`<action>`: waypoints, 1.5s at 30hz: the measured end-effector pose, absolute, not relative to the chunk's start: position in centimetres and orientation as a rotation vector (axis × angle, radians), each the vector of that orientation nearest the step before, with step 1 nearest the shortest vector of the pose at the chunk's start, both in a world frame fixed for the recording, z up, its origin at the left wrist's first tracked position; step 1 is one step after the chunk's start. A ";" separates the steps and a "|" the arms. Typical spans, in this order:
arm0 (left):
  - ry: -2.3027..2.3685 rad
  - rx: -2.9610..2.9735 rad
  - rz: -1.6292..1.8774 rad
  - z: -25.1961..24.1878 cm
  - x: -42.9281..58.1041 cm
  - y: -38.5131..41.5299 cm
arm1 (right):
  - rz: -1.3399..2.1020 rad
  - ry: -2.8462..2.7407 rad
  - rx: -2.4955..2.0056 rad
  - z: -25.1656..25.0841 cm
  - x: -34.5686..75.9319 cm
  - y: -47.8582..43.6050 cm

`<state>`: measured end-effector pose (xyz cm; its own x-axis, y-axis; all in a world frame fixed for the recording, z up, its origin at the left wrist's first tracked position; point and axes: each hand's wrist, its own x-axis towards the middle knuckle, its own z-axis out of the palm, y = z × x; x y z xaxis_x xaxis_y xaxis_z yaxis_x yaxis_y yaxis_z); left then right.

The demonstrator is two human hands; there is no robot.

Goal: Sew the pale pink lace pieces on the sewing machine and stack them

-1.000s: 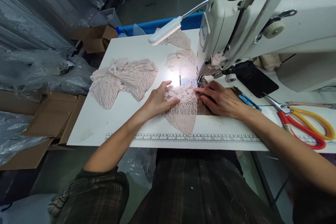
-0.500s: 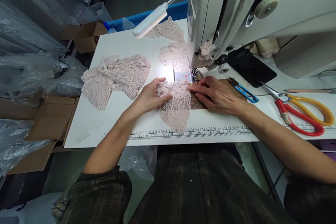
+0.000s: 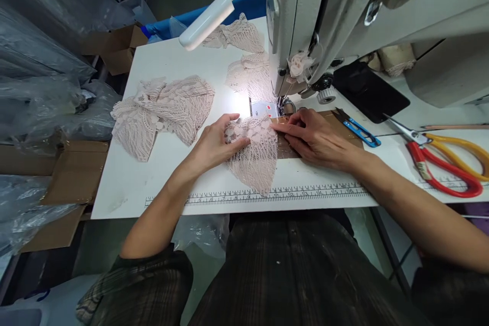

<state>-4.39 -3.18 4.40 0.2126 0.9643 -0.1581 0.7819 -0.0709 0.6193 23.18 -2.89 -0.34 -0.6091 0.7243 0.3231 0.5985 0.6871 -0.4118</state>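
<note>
A pale pink lace piece (image 3: 255, 158) hangs to a point towards the table's front edge, its upper edge just in front of the sewing machine's needle area. My left hand (image 3: 216, 145) holds its left side, thumb on top and index finger stretched along the upper edge; the other fingers are partly hidden. At the upper right corner, my right hand (image 3: 311, 137) pinches the lace with bent fingers. That hand rests over a brown board (image 3: 288, 152) on the table. The presser foot (image 3: 281, 104) is right behind the lace, next to the metal needle plate (image 3: 262, 108).
More lace pieces lie left (image 3: 168, 112) and behind (image 3: 252, 74). A lamp (image 3: 208, 20) shines over the table. On the right are blue thread snips (image 3: 359, 130), red-and-yellow scissors (image 3: 439, 160) and a black phone (image 3: 369, 91). A printed ruler (image 3: 237, 197) runs along the front edge.
The view has shifted slightly closer to the machine. The lace's upper edge lies a little differently, its right corner raised towards the needle plate. Both hands keep nearly the same place.
</note>
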 end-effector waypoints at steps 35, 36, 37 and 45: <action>1.705 1.944 0.387 4.5 -4.2 -3.6 | 0.405 -2.482 -0.895 -0.2 23.8 -3.1; 1.712 1.969 0.389 4.4 -4.3 -3.6 | 0.403 -2.480 -0.896 -0.2 23.8 -3.1; 1.726 2.018 0.405 4.3 -4.4 -3.5 | 0.402 -2.481 -0.897 -0.2 23.8 -3.0; 1.233 2.840 0.430 2.9 -2.9 -3.3 | 0.394 -2.508 -0.906 -0.1 23.9 -3.0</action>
<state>-2.90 -3.28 2.86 0.6509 0.7189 0.2439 0.7147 -0.6887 0.1225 23.91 -3.03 -0.12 -0.6872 0.6578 0.3083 0.5316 0.7446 -0.4036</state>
